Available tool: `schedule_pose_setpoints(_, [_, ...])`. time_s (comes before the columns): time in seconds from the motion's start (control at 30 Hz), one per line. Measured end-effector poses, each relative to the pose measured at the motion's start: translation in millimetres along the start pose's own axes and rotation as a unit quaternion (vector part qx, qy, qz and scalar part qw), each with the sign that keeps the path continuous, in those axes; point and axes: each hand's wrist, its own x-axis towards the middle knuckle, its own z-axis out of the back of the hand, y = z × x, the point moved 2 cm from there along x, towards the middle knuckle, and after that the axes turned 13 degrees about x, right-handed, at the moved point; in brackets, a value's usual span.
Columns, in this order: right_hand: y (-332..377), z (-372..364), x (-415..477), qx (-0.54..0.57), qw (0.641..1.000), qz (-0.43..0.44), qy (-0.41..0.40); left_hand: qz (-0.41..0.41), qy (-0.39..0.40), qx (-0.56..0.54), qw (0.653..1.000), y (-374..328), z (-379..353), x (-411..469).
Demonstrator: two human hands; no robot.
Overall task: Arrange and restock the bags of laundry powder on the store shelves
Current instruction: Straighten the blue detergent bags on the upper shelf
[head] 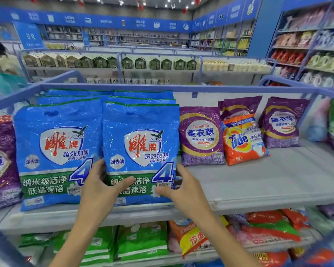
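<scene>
A blue laundry powder bag (pixel 141 143) stands upright at the front of the top shelf (pixel 258 182). My left hand (pixel 100 187) grips its lower left edge, thumb across the front. My right hand (pixel 183 187) grips its lower right corner. A second blue bag (pixel 54 151) stands just to its left, with more blue bags (pixel 143 97) lined up behind both. To the right stand a purple bag (pixel 201 135), an orange Tide bag (pixel 243 139) and another purple bag (pixel 283 122).
Bare shelf surface lies in front of and right of the Tide bag. A purple bag (pixel 0 162) sits at the far left. Green bags (pixel 141 241) and orange-red bags (pixel 266 228) fill the lower shelf. A person (pixel 0 56) stands far left behind the aisle.
</scene>
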Motion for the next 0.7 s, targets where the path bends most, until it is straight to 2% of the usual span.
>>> schedule_pose_setpoints(0.2, [3.1, -3.9, -9.1, -0.118, 0.991, 0.032, -0.048, -0.002, 0.022, 0.083, 0.996, -0.1, -0.2, -11.1])
schedule_pose_setpoints(0.4, [-3.9, -1.4, -25.9, -0.164, 0.983, 0.057, -0.052, -0.054, -0.074, 0.161, 0.983, -0.5, -11.8, -28.6])
schedule_pose_setpoints(0.7, [-11.9, 18.9, -30.1, -0.237, 0.967, 0.077, -0.042, -0.082, -0.104, 0.226, 0.965, 0.7, -36.3, -42.1])
